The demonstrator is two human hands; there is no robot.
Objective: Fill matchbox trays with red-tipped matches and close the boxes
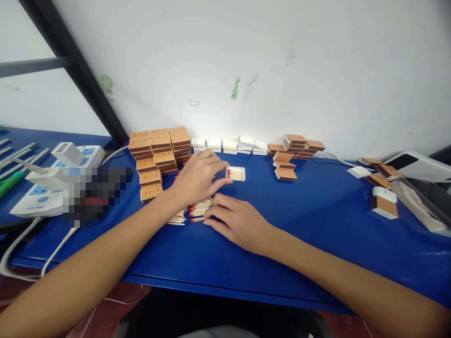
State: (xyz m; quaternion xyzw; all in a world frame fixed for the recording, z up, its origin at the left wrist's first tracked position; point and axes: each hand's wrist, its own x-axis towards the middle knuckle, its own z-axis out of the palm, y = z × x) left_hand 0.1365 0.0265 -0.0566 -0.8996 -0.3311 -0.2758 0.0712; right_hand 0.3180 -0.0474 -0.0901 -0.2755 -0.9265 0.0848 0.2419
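My left hand (pixel 199 177) reaches across the blue table (pixel 317 220), its fingertips touching the left edge of a small open white matchbox tray (pixel 237 174) filled with red-tipped matches. My right hand (pixel 237 220) rests palm down with fingers curled on a loose pile of matches (pixel 198 210) lying on the table. Part of the pile is hidden under both hands. A stack of orange matchboxes (pixel 158 152) stands just left of my left hand.
A row of white inner trays (pixel 230 144) lines the wall. More orange sleeves (pixel 294 148) are piled at the back right, and a few boxes (pixel 384 202) lie far right. White power strips (pixel 56 176) with cables sit at the left.
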